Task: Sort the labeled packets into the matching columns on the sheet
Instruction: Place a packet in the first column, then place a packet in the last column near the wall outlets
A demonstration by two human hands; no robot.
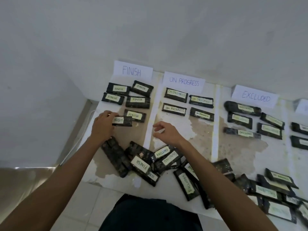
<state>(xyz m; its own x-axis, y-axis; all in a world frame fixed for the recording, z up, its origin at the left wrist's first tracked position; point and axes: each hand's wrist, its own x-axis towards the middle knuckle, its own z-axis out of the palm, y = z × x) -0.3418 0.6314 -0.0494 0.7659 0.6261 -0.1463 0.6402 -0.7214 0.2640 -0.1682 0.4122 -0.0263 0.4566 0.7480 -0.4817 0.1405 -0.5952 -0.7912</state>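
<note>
— Which packet is being handled?

— Left of centre in the frame. The left hand has its grip curled round the left end of a dark packet marked FINISH, fingers on top and hiding the label's first letter. It is low in the first column, its upper right corner just meeting the lowest of the placed FINISH packets. Whether it lies flat on the sheet I can't tell.

— And the other hand?

— The right hand hangs at the centre of the frame, over the white strip between the first two columns. Its grip is slack, with the fingers loosely bent, the thumb apart and nothing in it.

— How do the columns look?

— Three heading cards stand along the sheet's top edge, at the foot of the wall: the FINISH card, the ON PROGRESS card to its right, and the EXCLUDED card further right. Five packets lie under the first. Four ON PROGRESS packets sit in two rows under the second. Five EXCLUDED packets are under the third. More packets show at the far right edge, cut off.

— What's unsorted?

— A jumbled pile at bottom centre, packets overlapping at all angles; I can read FINISH and EXCLUDED on a few. A second heap spreads into the lower right corner.
</note>
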